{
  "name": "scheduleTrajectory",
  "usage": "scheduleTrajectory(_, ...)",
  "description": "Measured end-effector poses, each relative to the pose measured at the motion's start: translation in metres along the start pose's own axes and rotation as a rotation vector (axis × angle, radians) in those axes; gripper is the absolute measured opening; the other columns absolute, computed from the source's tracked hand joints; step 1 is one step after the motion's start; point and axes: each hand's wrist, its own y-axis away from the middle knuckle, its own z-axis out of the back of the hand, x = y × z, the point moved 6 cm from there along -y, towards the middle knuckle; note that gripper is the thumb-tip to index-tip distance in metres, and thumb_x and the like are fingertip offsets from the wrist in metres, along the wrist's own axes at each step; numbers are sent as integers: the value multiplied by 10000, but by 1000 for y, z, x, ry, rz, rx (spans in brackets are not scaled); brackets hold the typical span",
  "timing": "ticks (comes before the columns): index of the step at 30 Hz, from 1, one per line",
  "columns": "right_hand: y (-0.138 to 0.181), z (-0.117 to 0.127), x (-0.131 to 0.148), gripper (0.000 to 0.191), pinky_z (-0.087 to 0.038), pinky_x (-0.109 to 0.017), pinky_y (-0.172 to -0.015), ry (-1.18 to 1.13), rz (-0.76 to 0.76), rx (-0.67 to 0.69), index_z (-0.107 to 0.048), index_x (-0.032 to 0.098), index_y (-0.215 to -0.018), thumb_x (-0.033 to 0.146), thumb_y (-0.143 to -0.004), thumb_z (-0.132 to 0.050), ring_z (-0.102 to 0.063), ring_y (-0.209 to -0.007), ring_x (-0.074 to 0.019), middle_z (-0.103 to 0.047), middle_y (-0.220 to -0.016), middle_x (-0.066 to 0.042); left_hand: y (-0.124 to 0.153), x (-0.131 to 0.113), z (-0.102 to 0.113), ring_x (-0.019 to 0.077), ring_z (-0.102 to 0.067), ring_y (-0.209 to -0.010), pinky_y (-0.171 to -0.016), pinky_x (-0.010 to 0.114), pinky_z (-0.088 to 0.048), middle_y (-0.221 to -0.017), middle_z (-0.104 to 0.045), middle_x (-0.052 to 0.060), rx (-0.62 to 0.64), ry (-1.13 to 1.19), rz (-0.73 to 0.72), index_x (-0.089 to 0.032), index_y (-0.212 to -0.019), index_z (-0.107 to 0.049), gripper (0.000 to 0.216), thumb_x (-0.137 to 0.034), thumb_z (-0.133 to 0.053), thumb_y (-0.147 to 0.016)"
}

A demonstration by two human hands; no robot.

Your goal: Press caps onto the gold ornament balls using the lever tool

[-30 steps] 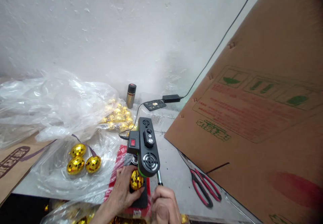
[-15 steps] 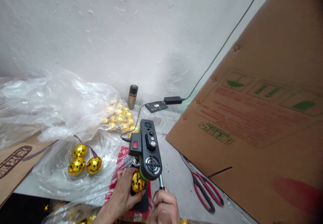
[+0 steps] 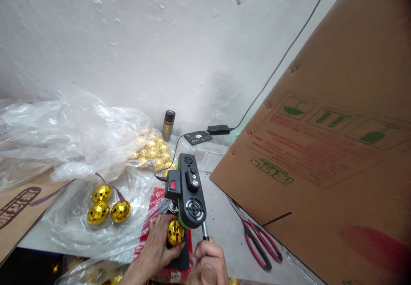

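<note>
A small black press machine (image 3: pixel 189 190) with a red switch stands on the table at the bottom centre. My left hand (image 3: pixel 157 244) grips a gold faceted egg-shaped ornament (image 3: pixel 175 232) and holds it on the machine's base, under its head. My right hand (image 3: pixel 208 261) is closed round the machine's metal lever (image 3: pixel 204 231), which slants down to the right of the head.
Three gold ornaments (image 3: pixel 107 205) lie on clear plastic sheeting (image 3: pixel 73 135) to the left, and several more (image 3: pixel 150 150) sit in a bag behind. Red-handled scissors (image 3: pixel 261 246) lie to the right beside a big leaning cardboard sheet (image 3: pixel 337 148). A small can (image 3: pixel 168 125), a remote-like pad (image 3: pixel 198 137) and a power adapter (image 3: pixel 219 129) sit by the wall.
The view has shifted slightly; both hands keep their hold, the left on the ornament and the right on the lever, which sits a little lower in the picture.
</note>
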Motion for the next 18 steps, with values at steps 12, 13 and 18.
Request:
scheduleTrajectory(12, 3, -8, -11, 427, -431, -264, -636, -55, 168, -107, -406, 235, -683, 227, -1110, -392, -420, -573, -111, -454, -697, 53, -2, -4, 3, 374, -690, -1064, -982, 558, -530, -1117, -767, 123, 14, 44, 5, -202, -1204, -700, 445, -256, -790, -772)
scheduleTrajectory(13, 3, -9, -13, 418, -430, -264, -630, -59, 167, -101, -407, 235, -685, 224, -1103, -398, -423, -573, -111, -457, -699, 54, -2, -4, 2, 375, -690, -1068, -986, 561, -528, -1122, -768, 127, 12, 46, 6, -200, -1214, -700, 457, -254, -792, -770)
scheduleTrajectory(18, 7, -7, -18, 380, -420, -274, -631, -57, 155, -90, -381, 242, -702, 198, -1080, -389, -409, -562, -111, -441, -694, 61, -4, -3, 2, 390, -688, -1101, -995, 586, -522, -1161, -772, 157, 23, 47, 2, -179, -1235, -701, 470, -247, -776, -776)
